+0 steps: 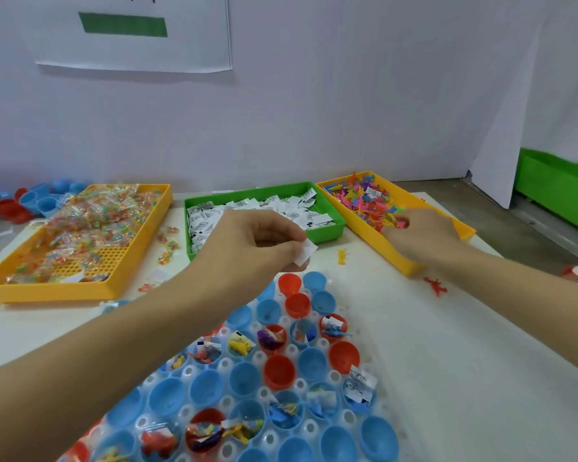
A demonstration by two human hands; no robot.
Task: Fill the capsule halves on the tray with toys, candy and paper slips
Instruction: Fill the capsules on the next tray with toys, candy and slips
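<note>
A clear holder tray [386,425] in front of me carries several blue and red capsule halves [279,371]; some hold toys, candy and slips, others are bare. My left hand [254,241] pinches a white paper slip [305,252] just above the tray's far end, in front of the green bin of slips [334,225]. My right hand [421,235] reaches into the yellow bin of small coloured toys [364,198], fingers curled among them; what they hold is hidden.
A large yellow bin of wrapped candy [80,228] sits at the left. Loose capsule halves [30,201] pile at the far left. A yellow toy [342,255] and a red toy [436,286] lie loose on the white table. A green crate [558,195] stands at the right.
</note>
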